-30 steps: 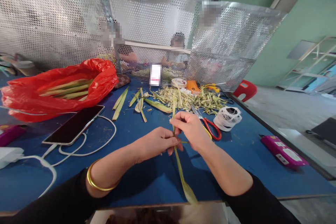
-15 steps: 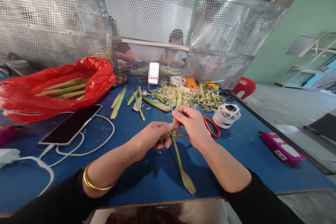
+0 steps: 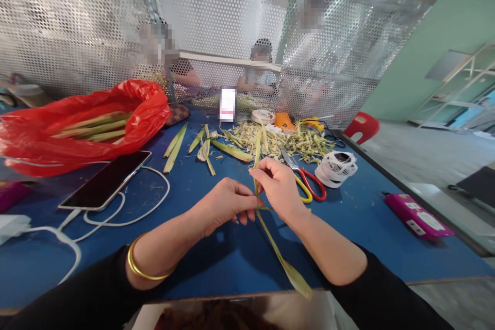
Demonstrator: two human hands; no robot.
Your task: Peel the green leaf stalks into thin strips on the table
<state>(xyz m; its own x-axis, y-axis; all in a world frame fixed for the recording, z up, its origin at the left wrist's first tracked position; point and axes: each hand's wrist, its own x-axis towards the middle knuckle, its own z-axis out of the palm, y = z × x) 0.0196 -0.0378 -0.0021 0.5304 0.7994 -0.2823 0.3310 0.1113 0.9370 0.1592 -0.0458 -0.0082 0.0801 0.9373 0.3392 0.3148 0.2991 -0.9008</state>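
Both my hands meet over the middle of the blue table, working on a long green-yellow leaf strip (image 3: pixel 275 242). My left hand (image 3: pixel 231 201) pinches it near a crossing or knot that my fingers partly hide. Just above, the thumb and fingers of my right hand (image 3: pixel 279 183) grip the strip's upper part, which points away from me. The strip's wide tail hangs toward the table's front edge. Past my right hand lie scissors (image 3: pixel 315 184) with red and yellow handles, and a pile of trimmed leaf pieces (image 3: pixel 251 136).
A red plastic bag (image 3: pixel 143 100) of long leaves and a phone (image 3: pixel 108 178) with a white cable lie left. Loose leaves (image 3: pixel 176 147) lie ahead. Right are a white tape roll (image 3: pixel 335 169) and a purple packet (image 3: pixel 417 216). People sit behind a perforated metal screen (image 3: pixel 216 15).
The strip's tail has swung right and toward the table's front edge. My hands stay close together, the left fingers shifted slightly on the strip. More of the scissors shows.
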